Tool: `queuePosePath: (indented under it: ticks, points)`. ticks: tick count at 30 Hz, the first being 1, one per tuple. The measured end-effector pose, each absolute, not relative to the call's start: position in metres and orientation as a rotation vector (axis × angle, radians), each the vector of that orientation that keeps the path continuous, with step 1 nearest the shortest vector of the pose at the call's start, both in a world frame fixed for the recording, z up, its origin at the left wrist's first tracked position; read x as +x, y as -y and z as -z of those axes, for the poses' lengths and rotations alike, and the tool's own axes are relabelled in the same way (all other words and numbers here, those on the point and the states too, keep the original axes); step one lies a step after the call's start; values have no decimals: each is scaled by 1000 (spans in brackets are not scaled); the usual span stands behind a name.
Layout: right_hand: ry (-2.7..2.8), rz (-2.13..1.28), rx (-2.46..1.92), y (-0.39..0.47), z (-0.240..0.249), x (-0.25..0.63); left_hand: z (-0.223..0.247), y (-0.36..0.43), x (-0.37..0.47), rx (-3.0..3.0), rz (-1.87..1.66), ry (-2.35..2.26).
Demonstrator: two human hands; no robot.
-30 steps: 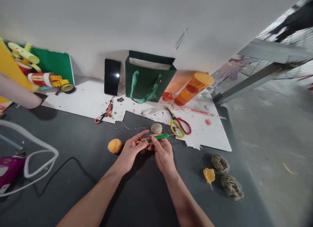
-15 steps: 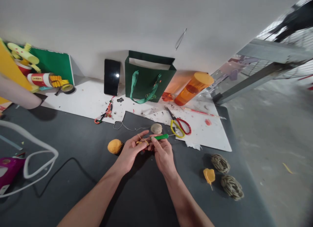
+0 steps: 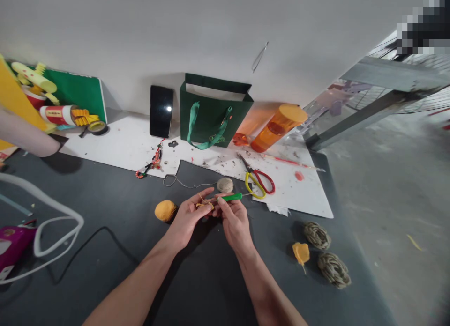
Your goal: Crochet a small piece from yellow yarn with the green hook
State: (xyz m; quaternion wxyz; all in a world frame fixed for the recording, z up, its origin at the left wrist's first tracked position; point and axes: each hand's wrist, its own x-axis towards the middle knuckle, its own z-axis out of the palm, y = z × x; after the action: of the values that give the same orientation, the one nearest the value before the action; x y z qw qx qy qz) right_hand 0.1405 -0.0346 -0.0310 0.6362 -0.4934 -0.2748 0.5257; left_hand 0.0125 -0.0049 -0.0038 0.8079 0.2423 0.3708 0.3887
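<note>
Between finger and thumb, my left hand pinches a small yellow crochet piece, with a strand of yarn running over its raised index finger. My right hand is closed around the green handle of a crochet hook. The hook's working tip is hidden among the fingers at the yellow piece; a thin metal end sticks out to the right. Left of my left hand lies a yellow yarn ball. Just beyond my fingers rests a beige yarn ball, its loose strand trailing left.
Scissors lie beyond my right hand. A green paper bag, a phone and an orange bottle stand along the wall. Olive yarn bundles and a yellow crocheted piece lie at right; a white cable loops at left.
</note>
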Motion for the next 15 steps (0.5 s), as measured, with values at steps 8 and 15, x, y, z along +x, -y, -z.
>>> queuePosePath:
  ticks: [8,15]
  points:
    - [622,-1204,-1124,34,30,141,6,5,12,533,-827,-789]
    - [618,-1193,-1112,34,32,141,6,5,11,559,-824,-777]
